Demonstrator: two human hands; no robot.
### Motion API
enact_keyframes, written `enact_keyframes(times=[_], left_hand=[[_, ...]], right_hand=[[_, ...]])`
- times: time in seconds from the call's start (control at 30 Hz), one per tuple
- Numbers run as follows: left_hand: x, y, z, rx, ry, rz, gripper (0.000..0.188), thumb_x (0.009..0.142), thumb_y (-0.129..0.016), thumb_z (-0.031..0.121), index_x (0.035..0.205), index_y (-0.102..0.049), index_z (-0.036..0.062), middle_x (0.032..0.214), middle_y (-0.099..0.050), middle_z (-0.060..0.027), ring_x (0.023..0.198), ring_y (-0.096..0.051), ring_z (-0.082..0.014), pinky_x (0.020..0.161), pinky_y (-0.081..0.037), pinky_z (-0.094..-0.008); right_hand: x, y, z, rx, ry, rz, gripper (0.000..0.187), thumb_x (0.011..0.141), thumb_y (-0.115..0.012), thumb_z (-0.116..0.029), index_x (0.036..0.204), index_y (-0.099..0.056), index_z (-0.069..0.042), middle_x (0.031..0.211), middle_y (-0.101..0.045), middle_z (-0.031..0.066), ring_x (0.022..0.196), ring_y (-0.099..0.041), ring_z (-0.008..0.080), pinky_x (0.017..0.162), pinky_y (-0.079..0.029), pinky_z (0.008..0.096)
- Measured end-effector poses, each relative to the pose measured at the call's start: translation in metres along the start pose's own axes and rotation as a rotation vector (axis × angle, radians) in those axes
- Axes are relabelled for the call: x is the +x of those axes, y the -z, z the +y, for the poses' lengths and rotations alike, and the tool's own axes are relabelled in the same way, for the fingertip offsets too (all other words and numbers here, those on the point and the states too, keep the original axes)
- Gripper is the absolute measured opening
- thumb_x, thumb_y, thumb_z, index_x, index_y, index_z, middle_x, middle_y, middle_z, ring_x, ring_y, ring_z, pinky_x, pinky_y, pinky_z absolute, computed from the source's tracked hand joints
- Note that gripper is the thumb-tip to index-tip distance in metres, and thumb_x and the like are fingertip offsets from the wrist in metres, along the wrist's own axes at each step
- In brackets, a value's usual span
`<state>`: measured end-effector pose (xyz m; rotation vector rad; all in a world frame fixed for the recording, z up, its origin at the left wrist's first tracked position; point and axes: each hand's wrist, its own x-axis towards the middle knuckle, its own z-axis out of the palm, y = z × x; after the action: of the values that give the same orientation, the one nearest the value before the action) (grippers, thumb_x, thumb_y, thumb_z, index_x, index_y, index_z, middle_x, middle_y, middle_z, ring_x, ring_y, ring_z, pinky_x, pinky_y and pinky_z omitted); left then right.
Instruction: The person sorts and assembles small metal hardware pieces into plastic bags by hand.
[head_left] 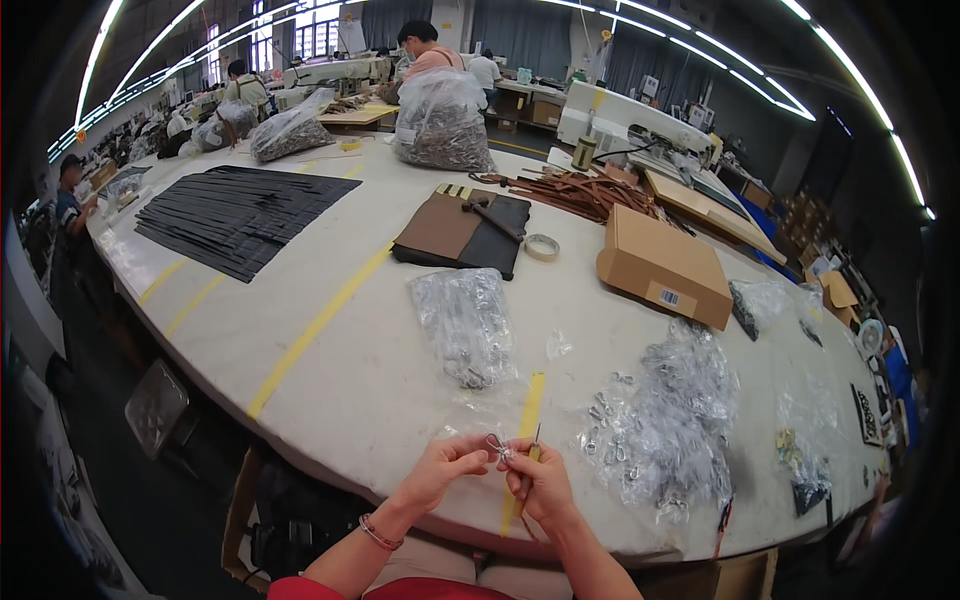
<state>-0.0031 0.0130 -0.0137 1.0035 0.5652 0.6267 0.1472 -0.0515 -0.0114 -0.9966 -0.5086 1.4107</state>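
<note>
Left hand (440, 475) and right hand (543, 485) meet just off the near edge of the table (330, 300). The left thumb and fingers pinch a small metal clasp (495, 445), and the right fingertips touch its other side while that hand also grips a thin pointed tool (535, 453), point upward. A thin brown strip (524, 514) hangs below the right fist; whether it belongs to the tool cannot be told.

Far left lie flat black strips (235, 218), well apart from the work and unlikely to be disturbed. Nearer the middle, a clear bag of small parts (465, 330) sits just beyond the left hand; a forearm reaching over it could drag its loose plastic.

At the clasp itself, the hold looks small and the metal smooth, so it could slip if one hand pulls harder than the other, and fall to the lap. The tool's point stands bare near the fingers: a sudden slip could bring a jab.

To the right, loose clasps (603, 412) lie scattered beside a heap of plastic-wrapped pieces (690, 420); a sweep of the right elbow could mix them or knock some off. Beyond the heap, a cardboard box (665, 262) rests out of harm's way.
</note>
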Motion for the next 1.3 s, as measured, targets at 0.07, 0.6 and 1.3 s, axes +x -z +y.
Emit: enact_keyframes(times=[0.07,0.6,1.3], left_hand=[[0.003,0.005,-0.014,-0.048,-0.105,-0.007,0.027,0.084,-0.05,0.009,0.107,-0.053,-0.0047,0.093,-0.06,-0.0103,0.083,-0.056,-0.0123,0.078,-0.044,-0.0248],[0.007,-0.007,-0.007,-0.255,-0.198,0.099,0.011,0.078,-0.051,0.006,0.08,-0.059,-0.0008,0.077,-0.06,-0.0121,0.061,-0.054,-0.015,0.055,-0.043,-0.0238],[0.001,-0.021,-0.001,0.335,-0.14,0.068,0.011,0.082,-0.049,0.006,0.088,-0.054,-0.0009,0.065,-0.056,-0.0036,0.052,-0.05,-0.0055,0.049,-0.042,-0.0178]], right_hand=[[0.001,-0.004,0.003,0.075,-0.03,-0.04,0.013,0.078,-0.056,-0.007,0.089,-0.054,-0.001,0.068,-0.058,0.0073,0.043,-0.047,0.0076,0.033,-0.03,0.0168],[-0.005,0.004,-0.031,-0.227,-0.094,-0.187,0.042,0.088,-0.028,-0.025,0.118,-0.037,0.004,0.06,-0.05,0.0062,0.041,-0.033,0.0075,0.041,-0.029,0.0188],[0.003,0.016,-0.029,-0.588,0.015,-0.338,0.037,0.085,-0.049,-0.017,0.121,-0.046,-0.008,0.064,-0.051,-0.0003,0.051,-0.042,0.0055,0.045,-0.033,0.0182]])
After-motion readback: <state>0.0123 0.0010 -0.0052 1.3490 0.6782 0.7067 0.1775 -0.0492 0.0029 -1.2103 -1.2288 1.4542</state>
